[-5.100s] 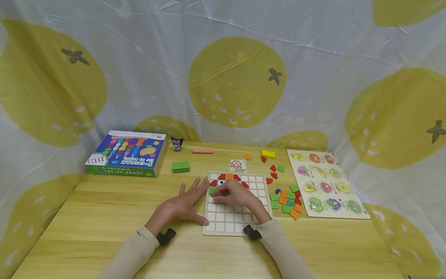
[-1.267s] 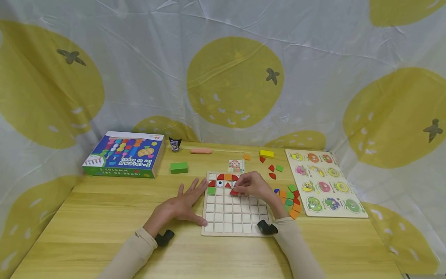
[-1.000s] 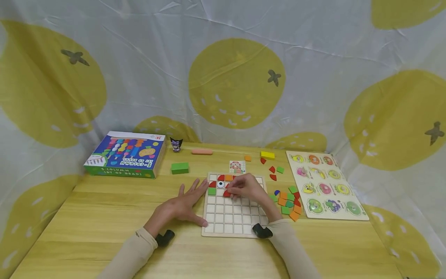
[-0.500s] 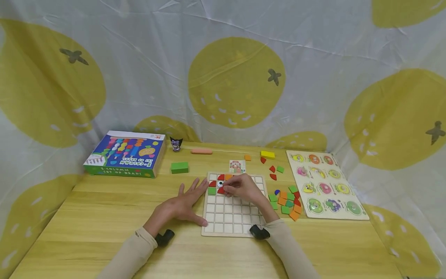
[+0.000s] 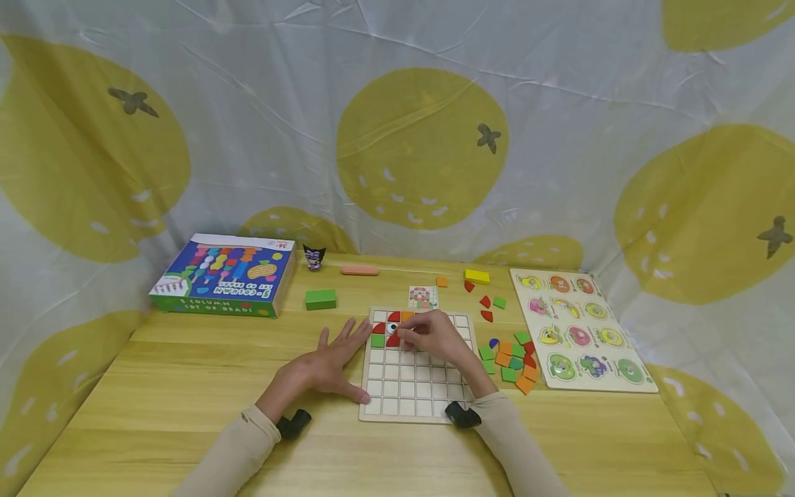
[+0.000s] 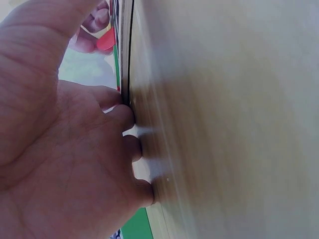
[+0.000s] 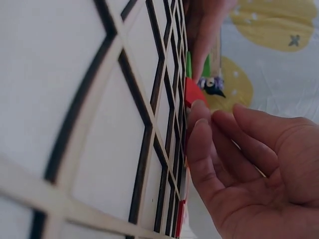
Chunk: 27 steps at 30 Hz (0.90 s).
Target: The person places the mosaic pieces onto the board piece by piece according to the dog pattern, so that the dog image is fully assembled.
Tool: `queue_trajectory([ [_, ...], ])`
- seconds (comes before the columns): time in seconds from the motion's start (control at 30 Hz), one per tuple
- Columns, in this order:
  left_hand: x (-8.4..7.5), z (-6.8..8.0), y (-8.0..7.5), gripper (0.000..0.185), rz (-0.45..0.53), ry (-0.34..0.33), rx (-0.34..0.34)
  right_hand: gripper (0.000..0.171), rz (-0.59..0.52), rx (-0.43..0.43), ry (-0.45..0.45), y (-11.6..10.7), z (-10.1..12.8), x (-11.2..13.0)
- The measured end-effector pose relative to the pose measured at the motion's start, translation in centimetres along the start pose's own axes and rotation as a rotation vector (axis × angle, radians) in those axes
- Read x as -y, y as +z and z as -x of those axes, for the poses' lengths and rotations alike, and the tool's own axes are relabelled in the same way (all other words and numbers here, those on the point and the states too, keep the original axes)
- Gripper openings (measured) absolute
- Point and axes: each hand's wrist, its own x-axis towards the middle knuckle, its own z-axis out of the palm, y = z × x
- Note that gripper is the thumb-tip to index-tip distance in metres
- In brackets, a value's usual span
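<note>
Wooden table [image 5: 186, 386]: left hand [image 5: 323, 362] lies flat, fingers spread, bracing the grid board [image 5: 410, 397]; right hand [image 5: 435, 336] fingertips pinch a red piece [image 5: 393, 340]. Best seat it squarely beneath them.

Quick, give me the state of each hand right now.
Left hand: open, fingers spread flat on the table against the grid board.
Right hand: fingertips on a red piece at the board; whether it pinches it cannot be told.
</note>
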Motion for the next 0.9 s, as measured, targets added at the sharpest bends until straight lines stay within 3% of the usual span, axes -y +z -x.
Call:
queue_trajectory([
  [0.9,0.00,0.13,0.04,0.131,0.006,0.000,-0.004,0.016,0.010,0.024,-0.021,-0.33,0.28,-0.44],
])
